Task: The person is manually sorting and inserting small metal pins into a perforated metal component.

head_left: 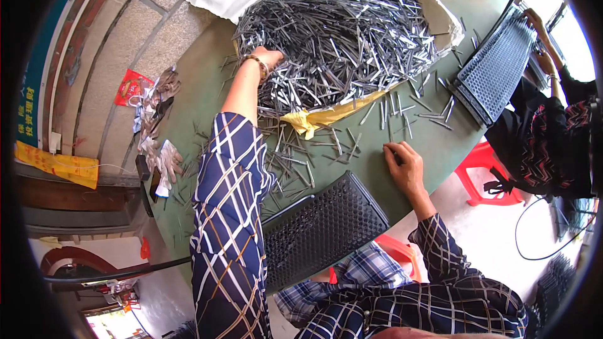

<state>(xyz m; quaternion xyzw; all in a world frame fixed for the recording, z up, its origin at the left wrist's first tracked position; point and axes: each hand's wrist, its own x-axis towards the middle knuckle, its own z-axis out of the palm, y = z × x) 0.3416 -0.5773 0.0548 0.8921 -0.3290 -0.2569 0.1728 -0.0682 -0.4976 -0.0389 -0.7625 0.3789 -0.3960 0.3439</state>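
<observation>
Black tray [328, 223] nearest, long axis slanting up rightward. Right hand [408, 168] beyond its right end: fingers curled, hold unclear. Left hand [269, 58] at left edge of metal-strip pile [352, 31], which spreads rightward, axes mixed; fingertips hidden, cannot tell pinch.

The lone camera, I see, is head-worn and tipped steeply down: checked sleeves [229, 207] loom close at the lower edge, the green table [440, 157] spreads mid-frame, and the view stretches to a bright opening [573, 31] at upper right.
</observation>
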